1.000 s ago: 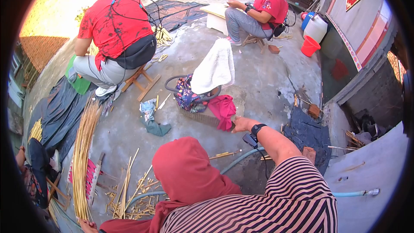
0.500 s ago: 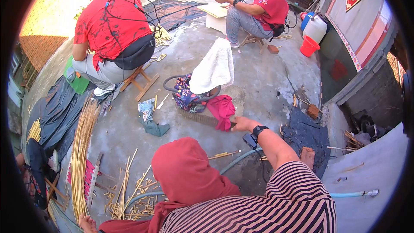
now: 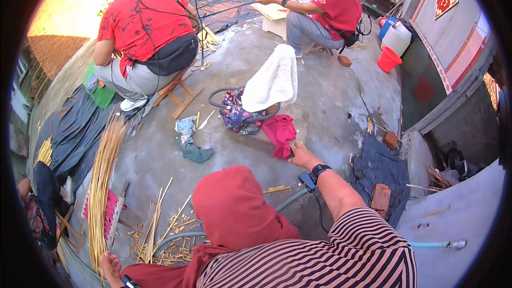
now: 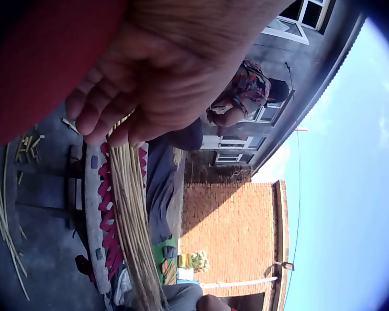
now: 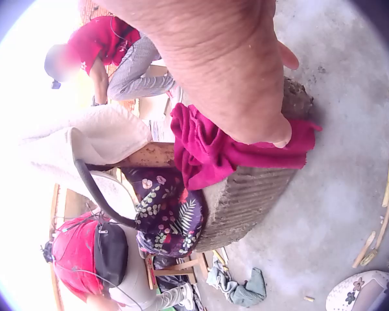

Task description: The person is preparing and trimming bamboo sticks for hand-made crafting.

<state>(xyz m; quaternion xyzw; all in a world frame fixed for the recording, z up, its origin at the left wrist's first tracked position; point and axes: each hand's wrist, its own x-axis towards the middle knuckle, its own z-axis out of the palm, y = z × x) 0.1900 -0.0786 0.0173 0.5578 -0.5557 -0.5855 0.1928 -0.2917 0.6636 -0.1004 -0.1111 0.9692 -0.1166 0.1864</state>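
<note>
In the head view my left hand (image 3: 110, 266) hovers beside the lower end of a long bundle of straw-coloured stalks (image 3: 101, 197), palm turned up and fingers loosely bent. The left wrist view shows its fingertips overlapping the bundle (image 4: 135, 214), which lies across a pink-and-white woven seat (image 4: 108, 223). My right hand (image 3: 305, 156) holds the near end of a ribbed grey concrete block (image 5: 256, 194), its thumb low over a magenta cloth (image 5: 214, 152). That cloth drapes over the block next to a dark floral bag or cushion (image 5: 168, 207) and a white towel (image 3: 271, 77).
Two people in red tops (image 3: 144, 26) sit on low stools. Cut stalk pieces (image 3: 173, 242) litter the ground, crossed by a blue hose (image 3: 290, 200). A teal-and-blue cloth (image 3: 194, 152), a brick (image 3: 380, 197), a red bucket (image 3: 389, 60) and dark sheets (image 3: 74, 138) lie around.
My left hand has lifted slightly near the bundle's end. The right hand stays at the block. The right-hand seated person has stretched an arm outward, and the left one has shifted.
</note>
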